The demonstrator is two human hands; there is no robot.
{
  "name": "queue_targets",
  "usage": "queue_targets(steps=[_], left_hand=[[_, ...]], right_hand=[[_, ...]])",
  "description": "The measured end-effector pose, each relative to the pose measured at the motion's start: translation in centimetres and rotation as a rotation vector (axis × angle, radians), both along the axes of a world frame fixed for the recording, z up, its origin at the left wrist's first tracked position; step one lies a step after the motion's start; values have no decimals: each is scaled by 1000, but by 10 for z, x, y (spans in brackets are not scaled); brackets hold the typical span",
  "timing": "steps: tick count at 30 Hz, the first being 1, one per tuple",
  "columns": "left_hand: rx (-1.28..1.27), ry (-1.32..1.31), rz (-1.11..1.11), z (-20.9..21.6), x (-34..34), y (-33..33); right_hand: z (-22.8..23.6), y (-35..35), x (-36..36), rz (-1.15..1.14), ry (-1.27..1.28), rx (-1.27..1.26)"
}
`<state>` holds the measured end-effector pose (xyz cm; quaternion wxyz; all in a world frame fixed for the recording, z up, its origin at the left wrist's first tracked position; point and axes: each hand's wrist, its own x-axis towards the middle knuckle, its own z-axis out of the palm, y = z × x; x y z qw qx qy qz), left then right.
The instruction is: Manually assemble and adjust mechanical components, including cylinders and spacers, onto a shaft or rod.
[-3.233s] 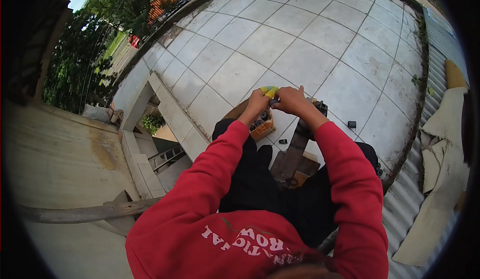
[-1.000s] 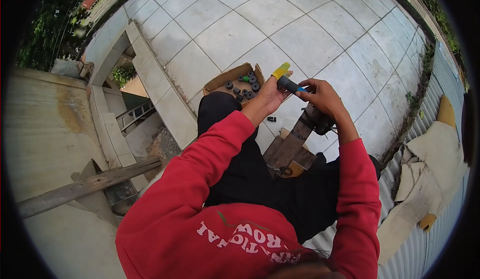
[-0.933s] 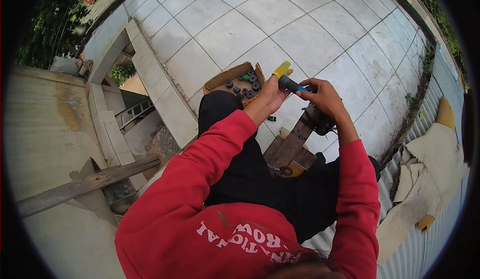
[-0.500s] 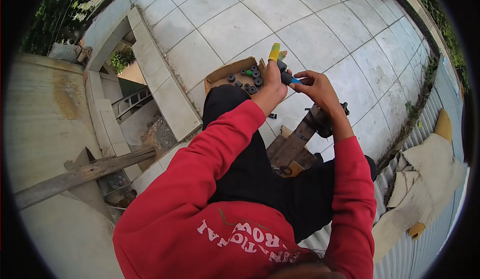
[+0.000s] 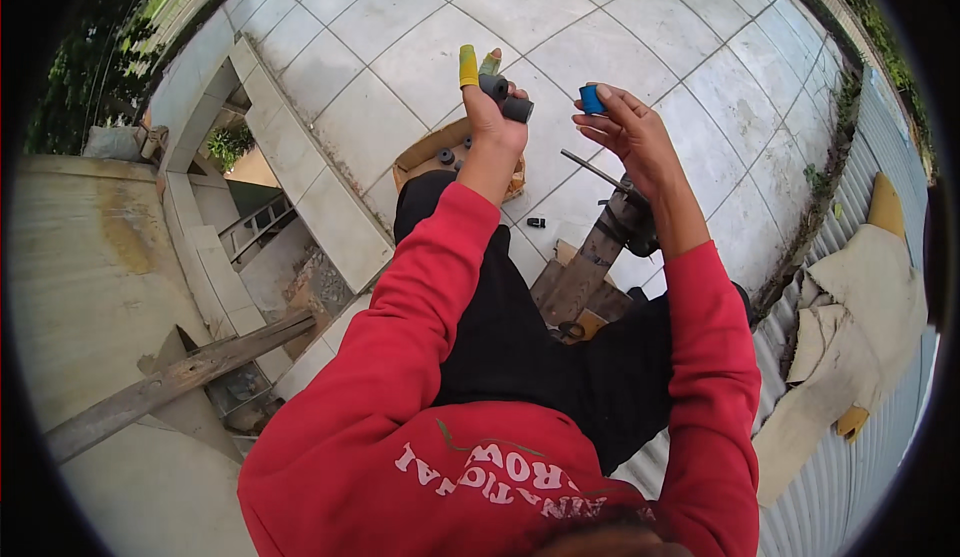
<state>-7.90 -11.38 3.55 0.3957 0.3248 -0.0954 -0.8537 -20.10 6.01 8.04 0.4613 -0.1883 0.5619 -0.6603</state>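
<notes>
My left hand (image 5: 492, 125) is closed round two short dark grey cylinders; one grey cylinder (image 5: 517, 109) juts out past its fingers. Yellow wrapping covers the thumb, and a greenish covering sits on a fingertip. Out to the right, my right hand (image 5: 640, 137) pinches a small blue cylindrical piece (image 5: 592, 99) between thumb and fingers. A gap separates the two hands. Partly behind my left wrist, a cardboard box (image 5: 412, 160) stands on the tiles with several dark round pieces in it.
Below my right hand, a thin metal rod (image 5: 592, 165) sticks out from a dark machine fixed on a wooden block (image 5: 580, 282). A small black piece (image 5: 536, 223) lies on the tiled floor. Corrugated metal sheet (image 5: 800, 407) with beige cloth is at right, a wooden beam (image 5: 180, 377) at left.
My hands have drawn apart: the left went up and left with the grey cylinders, the right lifted away the blue piece, which had been against a grey cylinder. The metal rod has come into sight.
</notes>
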Motion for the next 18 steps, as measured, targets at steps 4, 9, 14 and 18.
queue_targets(steps=[4, 9, 14, 18], left_hand=[[-31, 105, -123, -3, -6, 7], [24, 245, -251, -2, 1, 11], [65, 358, -385, 11, 6, 29], [62, 464, -535, 25, 12, 53]], right_hand=[[12, 47, -29, -95, -341, -69], [13, 109, -31, -182, -420, -135], [-3, 214, -17, -345, -447, -270], [-9, 340, 2, -740, -195, -213]])
